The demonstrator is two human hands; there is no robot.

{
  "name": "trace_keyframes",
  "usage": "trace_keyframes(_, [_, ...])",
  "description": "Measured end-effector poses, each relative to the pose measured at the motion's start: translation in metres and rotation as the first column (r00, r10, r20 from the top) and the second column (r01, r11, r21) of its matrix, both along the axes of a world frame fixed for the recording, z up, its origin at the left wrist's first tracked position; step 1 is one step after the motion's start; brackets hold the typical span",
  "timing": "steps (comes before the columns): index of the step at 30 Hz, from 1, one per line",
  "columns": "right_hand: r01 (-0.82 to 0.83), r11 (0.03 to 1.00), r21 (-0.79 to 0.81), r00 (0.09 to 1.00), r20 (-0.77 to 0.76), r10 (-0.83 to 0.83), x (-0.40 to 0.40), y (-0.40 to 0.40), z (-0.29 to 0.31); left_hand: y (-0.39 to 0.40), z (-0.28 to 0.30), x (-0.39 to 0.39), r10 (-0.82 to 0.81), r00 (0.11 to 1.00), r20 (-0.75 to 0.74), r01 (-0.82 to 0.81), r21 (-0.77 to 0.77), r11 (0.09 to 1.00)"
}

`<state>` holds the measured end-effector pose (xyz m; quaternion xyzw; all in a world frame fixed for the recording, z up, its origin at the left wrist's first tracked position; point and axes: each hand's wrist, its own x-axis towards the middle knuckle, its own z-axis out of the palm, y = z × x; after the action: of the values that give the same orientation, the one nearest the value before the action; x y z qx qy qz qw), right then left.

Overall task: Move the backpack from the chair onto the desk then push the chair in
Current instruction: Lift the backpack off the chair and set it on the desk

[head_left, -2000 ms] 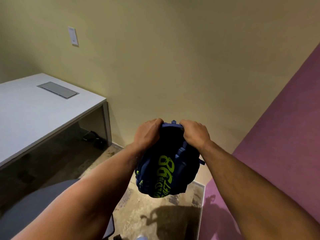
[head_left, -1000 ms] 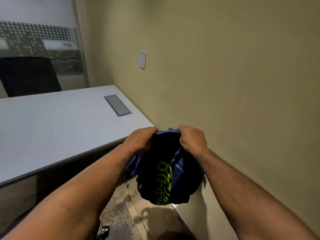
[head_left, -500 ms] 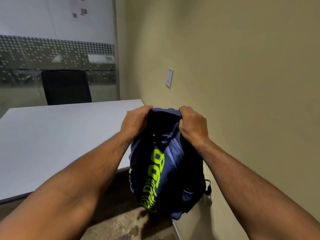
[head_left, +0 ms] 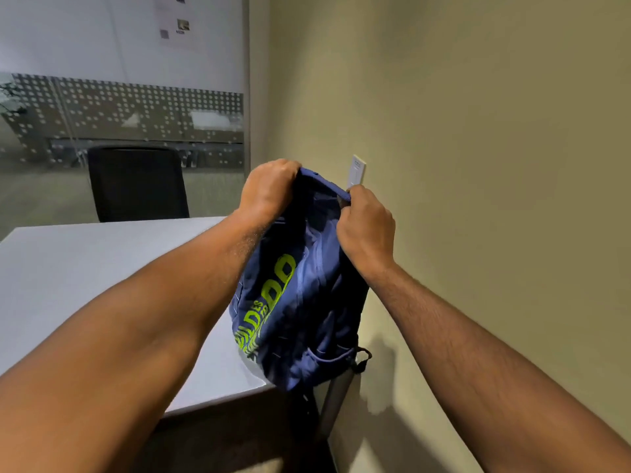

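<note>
Left hand (head_left: pixel 269 189) is fisted on the top edge of the backpack (head_left: pixel 300 312), knuckles up, fingers curled tight into the fabric. Right hand (head_left: pixel 367 227) is clamped the same way on the opposite side of the top rim, w/ the opening stretched between the two fists. Both arms reach fwd, so the bag hangs from the hands, not from a strap.

Backpack is navy w/ lime lettering down the front. It hangs upright over the near right corner of the desk (head_left: pixel 85 278), right by the wall (head_left: pixel 478 165). Its bottom looks to be at or just above the desktop edge; can't tell if it's touching yet or hovering. Part of the base seems to overhang the corner, w/ a strap loop dangling off the side near the desk leg (head_left: pixel 336 397).

Progress, as I judge it: bag is off the chair and at the desk, so the lift & carry part is basically done. Left to do: set it down fully on the top, probably further in from the corner so it doesn't tip off, let go, then turn back and push the chair in. That chair isn't in view; the black chair (head_left: pixel 136 182) behind the desk's far side looks like a different one.
</note>
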<state>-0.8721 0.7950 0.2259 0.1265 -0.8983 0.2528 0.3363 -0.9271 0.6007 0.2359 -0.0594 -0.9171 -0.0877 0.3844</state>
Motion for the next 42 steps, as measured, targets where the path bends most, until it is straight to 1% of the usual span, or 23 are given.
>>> trace_keyframes(5, [0.036, 0.998, -0.049, 0.998, 0.060, -0.033, -0.059, -0.011, -0.005, 0.000, 0.004, -0.071, -0.041, 0.997, 0.071, 0.044, -0.047, 0.998])
trace_keyframes(9, [0.078, 0.991, -0.107, 0.984, 0.167, -0.060, -0.094, -0.011, -0.019, 0.011, -0.004, -0.120, -0.058, 0.984, 0.170, 0.075, -0.091, 0.993])
trace_keyframes(11, [0.096, 0.989, -0.109, 0.973, 0.219, -0.071, -0.108, -0.007, -0.029, 0.020, -0.013, -0.140, -0.073, 0.972, 0.222, 0.100, -0.114, 0.988])
trace_keyframes(13, [0.111, 0.991, -0.078, 0.960, 0.265, -0.087, -0.121, -0.001, -0.038, 0.029, -0.026, -0.157, -0.078, 0.959, 0.271, 0.110, -0.103, 0.989])
trace_keyframes(17, [0.164, 0.985, 0.058, 0.920, 0.352, -0.174, -0.147, 0.017, -0.056, 0.051, -0.046, -0.182, -0.096, 0.909, 0.405, 0.148, -0.097, 0.984])
trace_keyframes(19, [0.166, 0.978, 0.123, 0.912, 0.357, -0.200, -0.155, 0.024, -0.065, 0.057, -0.052, -0.189, -0.103, 0.883, 0.457, 0.163, -0.093, 0.982])
trace_keyframes(25, [0.088, 0.951, 0.298, 0.947, 0.272, -0.173, -0.170, 0.020, -0.085, 0.045, -0.066, -0.195, -0.167, 0.861, 0.480, 0.220, -0.056, 0.974])
trace_keyframes(29, [0.077, 0.932, 0.355, 0.949, 0.259, -0.177, -0.172, 0.016, -0.091, 0.027, -0.074, -0.190, -0.186, 0.856, 0.482, 0.227, -0.027, 0.974])
trace_keyframes(36, [0.069, 0.909, 0.411, 0.937, 0.286, -0.200, -0.156, 0.006, -0.098, 0.011, -0.084, -0.154, -0.099, 0.842, 0.531, 0.170, -0.085, 0.982])
trace_keyframes(42, [0.055, 0.887, 0.458, 0.920, 0.322, -0.223, -0.126, 0.002, -0.098, 0.002, -0.090, -0.111, -0.074, 0.813, 0.577, 0.174, -0.120, 0.977])
